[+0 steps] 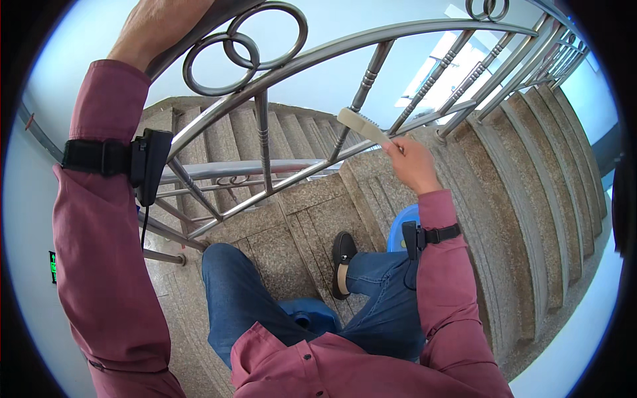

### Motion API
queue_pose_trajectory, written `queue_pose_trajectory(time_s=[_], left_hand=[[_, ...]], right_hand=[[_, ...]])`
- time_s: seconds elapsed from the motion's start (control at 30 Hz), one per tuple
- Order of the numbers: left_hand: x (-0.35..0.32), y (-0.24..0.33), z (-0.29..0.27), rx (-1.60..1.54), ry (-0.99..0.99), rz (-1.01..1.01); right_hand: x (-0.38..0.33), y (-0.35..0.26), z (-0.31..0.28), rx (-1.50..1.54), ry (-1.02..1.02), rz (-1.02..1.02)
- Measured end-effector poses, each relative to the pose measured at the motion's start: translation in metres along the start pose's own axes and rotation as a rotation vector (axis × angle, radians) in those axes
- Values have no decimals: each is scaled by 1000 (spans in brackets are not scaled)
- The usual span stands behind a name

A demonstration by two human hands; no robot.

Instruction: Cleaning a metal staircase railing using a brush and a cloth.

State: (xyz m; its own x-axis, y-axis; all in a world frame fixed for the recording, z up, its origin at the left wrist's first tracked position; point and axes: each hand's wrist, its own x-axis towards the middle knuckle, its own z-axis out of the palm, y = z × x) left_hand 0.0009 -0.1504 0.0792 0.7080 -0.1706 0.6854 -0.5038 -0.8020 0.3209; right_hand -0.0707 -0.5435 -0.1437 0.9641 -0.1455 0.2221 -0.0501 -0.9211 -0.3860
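Note:
In my closed right hand point(411, 164) is the handle of a beige brush point(361, 125), its head toward the upper left. The brush head overlaps a metal baluster point(367, 83) of the stair railing, bristles along its upper edge; whether they touch the post I cannot tell. My left hand point(162, 26) lies at the upper left against the top handrail point(222, 12), beside two interlocked metal rings point(249, 50). Its fingers are cut off by the picture's edge. Black straps with small devices sit on both wrists.
Stone steps point(524, 192) rise to the right, and another flight point(265, 136) shows beyond the railing. Near my right knee is a blue plastic container point(401, 222), partly hidden. Another blue plastic object point(308, 317) sits between my legs. My black shoe point(343, 255) stands on a step.

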Motion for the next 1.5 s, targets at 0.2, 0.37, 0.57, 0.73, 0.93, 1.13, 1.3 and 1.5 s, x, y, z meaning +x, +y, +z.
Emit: queue_pose_trajectory(time_s=[0.2,0.37,0.57,0.73,0.93,1.13,1.3,1.5], left_hand=[[-1,2,-3,9,9,-47],[1,-1,2,39,21,12],[1,1,0,-18,13,-45],[2,-4,0,28,52,25],[3,2,1,33,50,6],[4,-4,4,70,78,48],[1,0,1,36,64,19],[3,2,3,41,74,-6]], right_hand=[[19,-35,31,-18,57,-17],[22,-34,41,-56,69,12],[-2,-6,6,-15,86,-50],[-1,-5,10,55,38,-2],[20,-38,43,-8,125,-7],[11,-29,34,15,140,-15],[-11,-12,6,81,37,43],[-5,-28,38,46,97,25]])
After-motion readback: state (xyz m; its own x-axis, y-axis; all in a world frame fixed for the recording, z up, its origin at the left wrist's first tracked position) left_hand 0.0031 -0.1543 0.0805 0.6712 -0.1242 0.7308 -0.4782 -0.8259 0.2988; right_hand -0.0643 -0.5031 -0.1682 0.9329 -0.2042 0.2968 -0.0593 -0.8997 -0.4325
